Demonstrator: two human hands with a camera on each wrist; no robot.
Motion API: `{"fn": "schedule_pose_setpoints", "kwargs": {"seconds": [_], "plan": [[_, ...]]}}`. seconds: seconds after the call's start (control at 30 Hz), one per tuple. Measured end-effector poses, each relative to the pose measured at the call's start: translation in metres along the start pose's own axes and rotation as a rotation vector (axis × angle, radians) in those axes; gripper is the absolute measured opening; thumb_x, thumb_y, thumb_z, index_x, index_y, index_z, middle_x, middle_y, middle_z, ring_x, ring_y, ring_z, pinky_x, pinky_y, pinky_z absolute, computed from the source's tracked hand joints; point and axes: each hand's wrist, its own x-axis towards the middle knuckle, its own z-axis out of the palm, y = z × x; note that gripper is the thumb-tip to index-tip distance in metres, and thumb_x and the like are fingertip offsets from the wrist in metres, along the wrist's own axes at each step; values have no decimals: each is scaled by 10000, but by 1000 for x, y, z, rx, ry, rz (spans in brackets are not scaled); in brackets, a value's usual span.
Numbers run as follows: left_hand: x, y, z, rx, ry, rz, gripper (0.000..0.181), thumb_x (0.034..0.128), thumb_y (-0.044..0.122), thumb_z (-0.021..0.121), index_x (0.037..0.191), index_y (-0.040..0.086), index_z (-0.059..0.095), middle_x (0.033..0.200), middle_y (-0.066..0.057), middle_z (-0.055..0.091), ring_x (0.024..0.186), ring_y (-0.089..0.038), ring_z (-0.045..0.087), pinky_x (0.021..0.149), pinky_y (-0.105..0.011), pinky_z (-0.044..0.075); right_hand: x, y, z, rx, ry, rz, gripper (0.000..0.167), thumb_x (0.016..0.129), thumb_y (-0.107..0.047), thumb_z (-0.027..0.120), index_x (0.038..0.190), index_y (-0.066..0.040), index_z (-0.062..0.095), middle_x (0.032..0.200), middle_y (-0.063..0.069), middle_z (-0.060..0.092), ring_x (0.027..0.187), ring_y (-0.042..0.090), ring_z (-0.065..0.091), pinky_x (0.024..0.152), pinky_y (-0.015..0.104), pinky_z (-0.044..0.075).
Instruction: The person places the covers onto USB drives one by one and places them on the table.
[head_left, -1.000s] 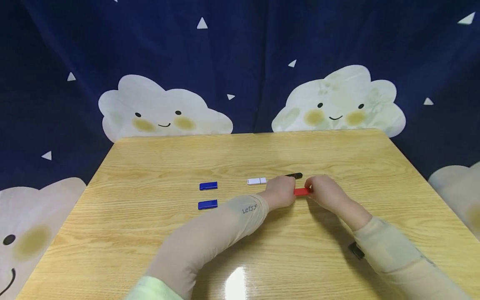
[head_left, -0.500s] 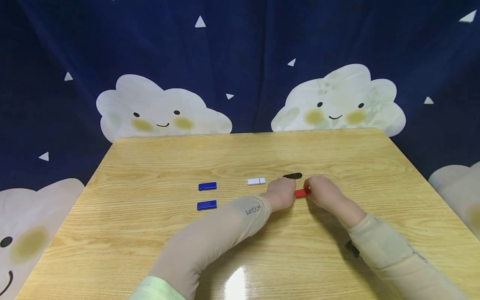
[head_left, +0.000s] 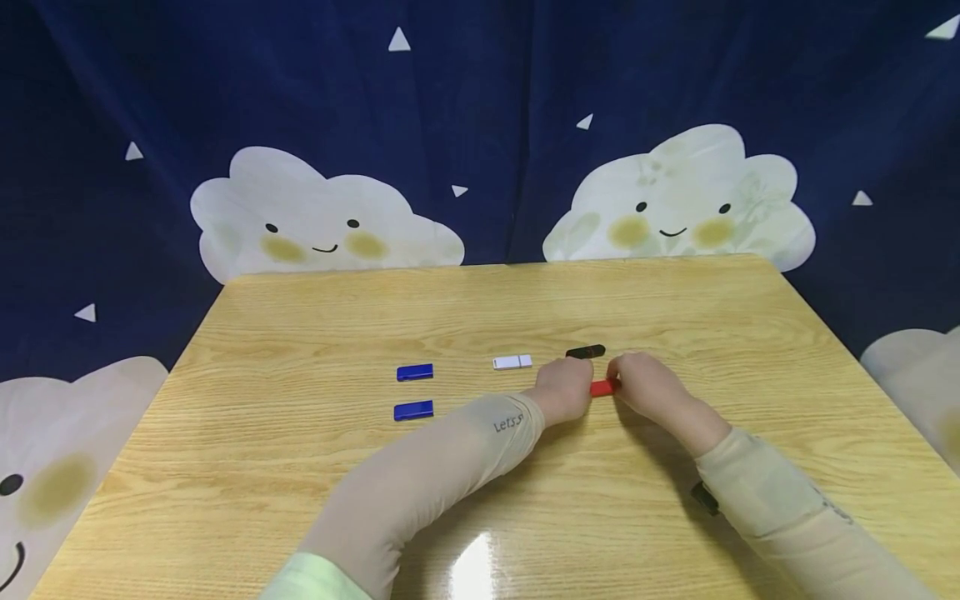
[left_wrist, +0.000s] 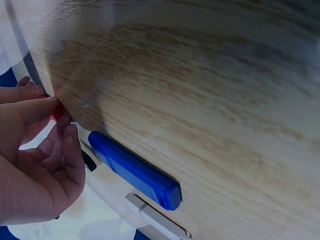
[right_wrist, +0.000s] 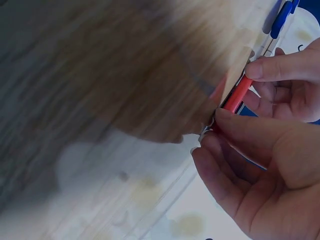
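In the head view my left hand (head_left: 564,390) and right hand (head_left: 649,386) meet over a short red USB stick (head_left: 602,388) at the table's centre right. Each hand pinches one end between thumb and fingers, as the right wrist view shows with the red stick (right_wrist: 237,95) level between them. Just behind the left hand lies a black stick (head_left: 585,352), and left of that a white USB stick (head_left: 512,362). A blue stick (left_wrist: 135,170) rests near the left hand in the left wrist view; the left arm seems to hide it from the head camera.
Two more blue sticks, the far one (head_left: 415,372) and the near one (head_left: 413,410), lie on the left half of the wooden table (head_left: 300,483). A dark blue curtain (head_left: 495,100) with smiling clouds hangs beyond the far edge.
Both hands keep their pinch on the red stick, which has shifted very slightly toward the near edge. The left hand now uncovers more of the black stick. Other sticks lie as before.
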Motion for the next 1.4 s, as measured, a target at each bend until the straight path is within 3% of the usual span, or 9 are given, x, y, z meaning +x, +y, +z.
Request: {"fn": "schedule_pose_setpoints", "kwargs": {"seconds": [0.23, 0.47, 0.7, 0.9, 1.0, 1.1, 1.2, 1.4], "plan": [[-3, 1, 0, 17, 17, -27, 201, 917, 203, 548, 1109, 149, 529, 898, 15, 642, 672, -99, 555, 509, -246, 442, 3, -1, 0, -5, -23, 13, 95, 722, 48, 637, 802, 12, 670, 735, 109, 646, 615, 179, 507, 589, 342, 466], [-5, -1, -1, 6, 29, -59, 250, 891, 206, 583, 1124, 146, 514, 935, 17, 648, 724, -104, 594, 541, -253, 465, 5, -2, 0, -6, -43, 19, 113, 732, 32, 644, 840, 13, 670, 741, 106, 644, 607, 175, 493, 567, 325, 452], [-9, -10, -5, -87, 14, -45, 258, 884, 203, 588, 1119, 132, 510, 867, 25, 625, 663, -99, 542, 511, -244, 432, 9, -1, -1, 4, -91, 64, 132, 790, -46, 639, 907, 12, 663, 790, 130, 669, 620, 181, 521, 574, 349, 469], [-13, -30, -18, -147, 142, -6, 270, 907, 246, 562, 1154, 136, 572, 983, 23, 669, 826, -99, 613, 590, -242, 478, 14, 5, -7, 28, -77, 159, 365, 890, -233, 591, 1106, 62, 592, 847, 168, 670, 672, 240, 581, 618, 420, 495], [-15, -42, -26, -156, 245, -5, 296, 921, 264, 551, 1191, 143, 573, 1089, 9, 654, 968, -125, 610, 686, -257, 510, 16, 6, -8, 4, -7, 156, 491, 927, -337, 552, 1182, 83, 547, 1004, 246, 634, 861, 374, 603, 693, 478, 511], [-17, -57, -32, -131, 346, -19, 356, 930, 320, 546, 1237, 139, 543, 1181, -19, 600, 1079, -170, 555, 826, -292, 496, 20, 3, -8, -31, 68, 127, 628, 942, -448, 489, 1278, 83, 475, 1242, 325, 498, 1128, 493, 468, 865, 567, 451], [-20, -72, -32, -100, 412, -45, 444, 927, 388, 539, 1289, 134, 498, 1290, -54, 514, 1174, -220, 474, 947, -345, 426, 24, -2, -9, -29, 87, 129, 750, 933, -557, 412, 1390, 34, 359, 1409, 328, 328, 1284, 526, 279, 971, 668, 301], [-27, -92, -26, -95, 415, -66, 608, 921, 505, 488, 1383, 122, 393, 1430, -127, 361, 1315, -301, 324, 1038, -440, 317, 30, -11, -9, 17, 47, 163, 846, 902, -653, 356, 1488, -67, 182, 1525, 279, 94, 1378, 526, 23, 953, 788, 78]]}}
